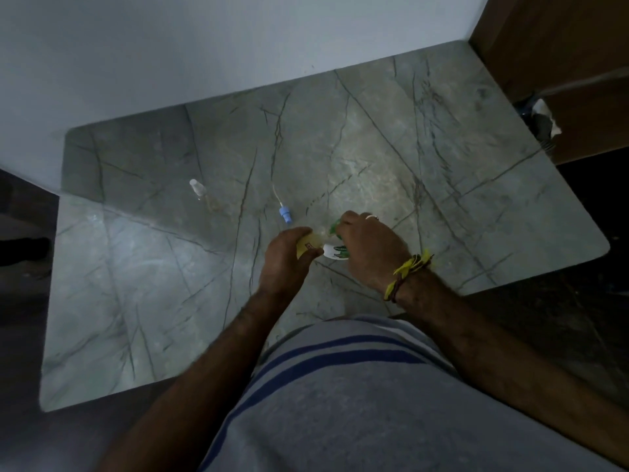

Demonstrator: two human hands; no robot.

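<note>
Over the middle of the grey marble table (442,185), my left hand (284,258) grips a small yellowish bottle (310,242). Close beside it, my right hand (369,248) holds a white bottle with a green label (335,251), fingers curled over its green top end. The two bottles nearly touch between my hands. A blue pump nozzle with a thin white tube (284,212) lies on the table just beyond my left hand. Farther left lies a small clear cap (196,187).
A pale wall runs behind the table. A brown wooden cabinet (558,63) stands at the back right, with a white and dark object (544,120) at its foot. Dark floor surrounds the table's left and right sides.
</note>
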